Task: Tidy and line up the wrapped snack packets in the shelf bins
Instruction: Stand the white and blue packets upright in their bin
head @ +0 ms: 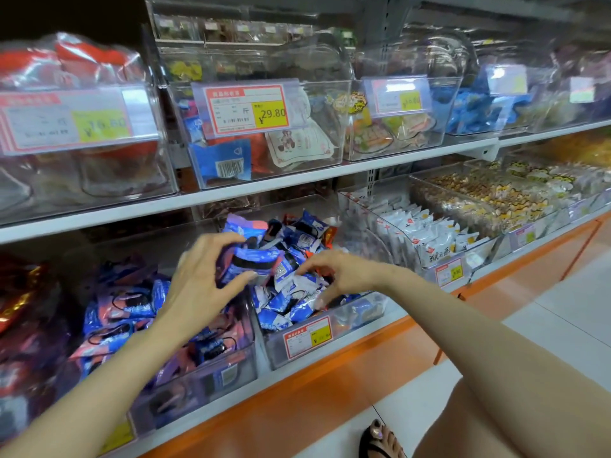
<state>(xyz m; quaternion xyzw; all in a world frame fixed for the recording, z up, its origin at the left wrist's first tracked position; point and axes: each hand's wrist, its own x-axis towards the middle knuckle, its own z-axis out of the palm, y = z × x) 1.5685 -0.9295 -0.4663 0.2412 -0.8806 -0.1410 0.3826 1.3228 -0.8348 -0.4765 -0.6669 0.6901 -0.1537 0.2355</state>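
Where the orange shelf base [330, 385] meets the tiled floor, a foot in a black sandal [380, 439] shows at the bottom edge, and both bare forearms reach up from there to the lower shelf. The left hand [201, 279] holds a blue-and-pink packet [248, 264] over the divide between two clear bins, with the thumb beneath it and the fingers curled over its top edge. The right hand [340, 276] sits just beside it, fingers bent down into the blue-and-white packets [291, 302]. It is blurred, so I cannot tell whether it pinches one.

Those packets lie heaped at all angles in the middle bin [360, 310], which has a red-and-yellow price label [307, 337] on its front. The left bin [205, 368] holds more blue-and-pink packets, jumbled too. To the right, white packets [429, 236] stand upright in rows in their own bin.

On the white shelf board [264, 190] above stand further clear bins of mixed snacks. One carries a price tag [246, 109] reading 29.80.
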